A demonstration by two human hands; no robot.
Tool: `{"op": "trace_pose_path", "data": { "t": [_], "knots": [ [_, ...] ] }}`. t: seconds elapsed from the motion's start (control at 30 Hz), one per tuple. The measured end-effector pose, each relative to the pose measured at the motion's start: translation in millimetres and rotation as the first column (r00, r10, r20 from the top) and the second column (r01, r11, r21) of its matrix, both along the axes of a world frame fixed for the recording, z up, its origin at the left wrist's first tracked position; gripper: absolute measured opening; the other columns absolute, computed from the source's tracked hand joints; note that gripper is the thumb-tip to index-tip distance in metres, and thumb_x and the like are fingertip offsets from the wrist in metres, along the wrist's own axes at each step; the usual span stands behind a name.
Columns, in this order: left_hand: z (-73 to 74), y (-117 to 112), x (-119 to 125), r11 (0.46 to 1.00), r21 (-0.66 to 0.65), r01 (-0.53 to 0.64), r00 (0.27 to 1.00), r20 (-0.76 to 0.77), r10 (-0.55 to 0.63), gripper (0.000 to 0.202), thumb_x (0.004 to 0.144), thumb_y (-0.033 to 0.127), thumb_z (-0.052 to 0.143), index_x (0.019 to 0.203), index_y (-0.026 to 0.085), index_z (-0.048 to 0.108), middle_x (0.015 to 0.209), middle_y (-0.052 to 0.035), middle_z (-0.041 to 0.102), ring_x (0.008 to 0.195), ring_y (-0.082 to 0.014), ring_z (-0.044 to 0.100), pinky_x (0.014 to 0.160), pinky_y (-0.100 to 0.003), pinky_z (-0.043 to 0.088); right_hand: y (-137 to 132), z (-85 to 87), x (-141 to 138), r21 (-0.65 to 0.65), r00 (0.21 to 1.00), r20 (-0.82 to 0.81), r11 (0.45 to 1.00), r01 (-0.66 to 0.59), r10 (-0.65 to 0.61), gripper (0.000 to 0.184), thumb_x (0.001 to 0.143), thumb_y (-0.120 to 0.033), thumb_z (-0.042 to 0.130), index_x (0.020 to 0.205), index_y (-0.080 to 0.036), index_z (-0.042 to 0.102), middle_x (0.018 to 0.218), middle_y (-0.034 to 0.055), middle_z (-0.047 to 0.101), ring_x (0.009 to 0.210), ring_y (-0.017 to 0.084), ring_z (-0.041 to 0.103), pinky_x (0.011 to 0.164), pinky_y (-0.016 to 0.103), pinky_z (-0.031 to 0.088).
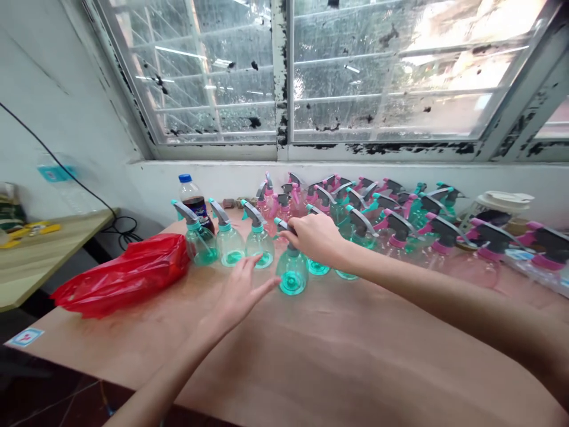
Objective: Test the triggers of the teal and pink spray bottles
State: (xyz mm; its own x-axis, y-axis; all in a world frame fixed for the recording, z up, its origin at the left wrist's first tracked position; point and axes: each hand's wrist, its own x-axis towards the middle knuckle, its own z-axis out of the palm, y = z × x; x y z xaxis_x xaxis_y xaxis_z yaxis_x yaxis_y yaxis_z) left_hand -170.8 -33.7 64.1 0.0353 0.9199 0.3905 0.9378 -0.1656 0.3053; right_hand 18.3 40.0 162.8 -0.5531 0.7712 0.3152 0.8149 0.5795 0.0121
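Note:
My right hand (pixel 317 237) is closed round the grey and teal trigger head of a green spray bottle (pixel 292 279), which stands upright at the front of the group. Just left of that bottle, my left hand (pixel 242 290) has its fingers apart and holds nothing; its thumb reaches close to the bottle's side, and whether it touches I cannot tell. Behind my left hand, three more green spray bottles (pixel 231 244) stand side by side, their nozzles facing left. To the right of my right hand are several pink spray bottles (pixel 475 270), partly hidden by my forearm.
A crumpled red plastic bag (pixel 128 276) lies on the table's left side. Behind it stands a dark soda bottle (pixel 191 198) with a blue cap. A white-lidded cup (pixel 498 207) is at the back right, below the window (pixel 355 77). Another table (pixel 53 249) adjoins at left.

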Motion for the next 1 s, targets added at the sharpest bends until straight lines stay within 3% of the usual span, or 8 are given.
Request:
{"op": "trace_pose_path", "data": {
  "t": [0.13, 0.3, 0.4, 0.53, 0.63, 0.7, 0.8, 1.0],
  "knots": [
    [-9.4, -24, 33, 0.966, -0.123, 0.226, 0.955, 0.224, -0.195, 0.077, 0.082, 0.056, 0.069, 0.143, 0.020, 0.040, 0.143, -0.0151, 0.049, 0.132, -0.0351, 0.046, 0.105, -0.049, 0.040, -36, -2.8, 26, -0.015, 0.998, 0.002, 0.997, -0.069, 0.069, 0.034, 0.098, -0.041, 0.048, 0.092, -0.016, 0.071, 0.083, 0.0111, 0.075, 0.076, 0.026, 0.072, 0.054, 0.029, 0.037],
    [-19.6, -46, 81, 0.909, -0.156, 0.386, 0.873, 0.380, -0.305, 0.072, 0.081, 0.048, 0.074, 0.141, 0.026, 0.041, 0.139, -0.0112, 0.053, 0.128, -0.0347, 0.051, 0.104, -0.050, 0.041, -71, -4.7, 76, -0.056, 0.994, 0.011, 0.992, -0.109, 0.109, 0.039, 0.097, -0.049, 0.049, 0.085, -0.017, 0.068, 0.072, 0.0077, 0.072, 0.066, 0.024, 0.069, 0.050, 0.028, 0.029],
    [-24.1, -47, 106, 0.872, -0.157, 0.463, 0.836, 0.404, -0.371, 0.070, 0.081, 0.045, 0.076, 0.140, 0.027, 0.043, 0.139, -0.0094, 0.054, 0.128, -0.0339, 0.050, 0.104, -0.049, 0.041, -78, -9.1, 116, -0.123, 0.986, -0.033, 0.978, -0.166, 0.163, 0.051, 0.089, -0.065, 0.051, 0.089, -0.016, 0.067, 0.074, 0.0088, 0.071, 0.069, 0.027, 0.069, 0.052, 0.029, 0.036],
    [-25.8, -40, 135, 0.840, -0.186, 0.510, 0.805, 0.448, -0.389, 0.078, 0.078, 0.041, 0.081, 0.142, 0.028, 0.040, 0.137, -0.0091, 0.055, 0.127, -0.0337, 0.051, 0.103, -0.049, 0.042, -74, -26.3, 179, -0.288, 0.925, -0.267, 0.894, -0.344, 0.271, 0.067, 0.079, -0.064, 0.066, 0.128, -0.020, 0.058, 0.113, 0.0133, 0.071, 0.100, 0.031, 0.069, 0.076, 0.037, 0.051],
    [-25.4, -33, 158, 0.802, -0.186, 0.567, 0.762, 0.488, -0.426, 0.077, 0.077, 0.038, 0.083, 0.141, 0.027, 0.041, 0.137, -0.0099, 0.054, 0.127, -0.0336, 0.050, 0.104, -0.049, 0.042, -69, -46.2, 216, -0.413, 0.892, -0.405, 0.830, -0.374, 0.200, 0.079, 0.076, -0.061, 0.071, 0.141, -0.022, 0.046, 0.134, 0.0141, 0.061, 0.119, 0.032, 0.061, 0.095, 0.044, 0.049],
    [-27.1, -29, 175, 0.781, -0.174, 0.600, 0.736, 0.501, -0.455, 0.077, 0.078, 0.038, 0.082, 0.142, 0.028, 0.040, 0.139, -0.0106, 0.053, 0.129, -0.0338, 0.049, 0.105, -0.050, 0.041, -66, -59.3, 230, -0.420, 0.846, -0.509, 0.813, -0.404, 0.158, 0.085, 0.073, -0.057, 0.075, 0.143, -0.023, 0.042, 0.141, 0.0146, 0.055, 0.125, 0.031, 0.057, 0.099, 0.045, 0.048],
    [-32.3, -24, 200, 0.756, -0.162, 0.634, 0.716, 0.492, -0.495, 0.079, 0.078, 0.040, 0.081, 0.143, 0.029, 0.039, 0.139, -0.0119, 0.051, 0.130, -0.0355, 0.047, 0.105, -0.053, 0.040, -63, -74.0, 238, -0.323, 0.723, -0.678, 0.830, -0.454, 0.131, 0.077, 0.073, -0.051, 0.078, 0.137, -0.022, 0.046, 0.136, 0.0140, 0.059, 0.120, 0.029, 0.060, 0.097, 0.044, 0.050],
    [-38.6, -16, 234, 0.715, -0.099, 0.692, 0.668, 0.465, -0.581, 0.076, 0.080, 0.045, 0.079, 0.143, 0.026, 0.040, 0.140, -0.0123, 0.050, 0.134, -0.0348, 0.043, 0.110, -0.050, 0.036, -61, -88.7, 229, -0.127, 0.512, -0.848, 0.883, -0.451, 0.139, 0.032, 0.086, -0.032, 0.066, 0.115, -0.021, 0.058, 0.106, 0.0079, 0.068, 0.092, 0.022, 0.067, 0.079, 0.035, 0.054]
  ]
}}
